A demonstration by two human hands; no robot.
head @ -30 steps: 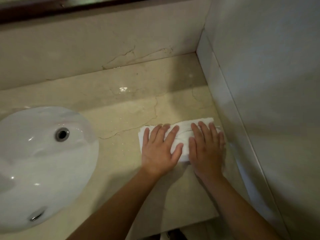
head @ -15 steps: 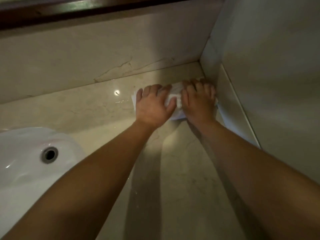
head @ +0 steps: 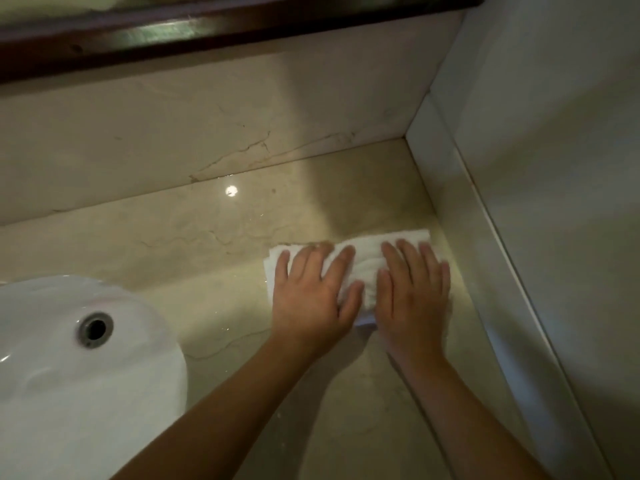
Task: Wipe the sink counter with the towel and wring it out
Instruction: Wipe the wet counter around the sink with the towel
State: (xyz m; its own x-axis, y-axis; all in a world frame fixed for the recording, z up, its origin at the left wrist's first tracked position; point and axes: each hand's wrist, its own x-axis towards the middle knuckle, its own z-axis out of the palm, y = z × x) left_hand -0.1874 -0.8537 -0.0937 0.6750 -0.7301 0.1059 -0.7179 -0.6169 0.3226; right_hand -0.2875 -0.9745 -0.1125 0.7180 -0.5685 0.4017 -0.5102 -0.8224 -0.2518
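Note:
A folded white towel [head: 367, 261] lies flat on the beige marble counter [head: 214, 244], to the right of the sink and close to the right wall. My left hand [head: 311, 299] presses on the towel's left half with straight, spread fingers. My right hand [head: 414, 292] lies flat on its right half, fingers pointing toward the back wall. Both palms hide most of the cloth. The counter surface looks wet and shiny.
A white oval sink basin [head: 69, 375] with a round overflow hole [head: 95, 329] sits at the lower left. A marble backsplash [head: 207, 133] rises behind, under a dark mirror frame [head: 207, 32]. A side wall with a low ledge [head: 460, 237] borders the counter on the right.
Both hands slid the towel out to the back corner half a second ago and have now drawn it back toward me along the right wall.

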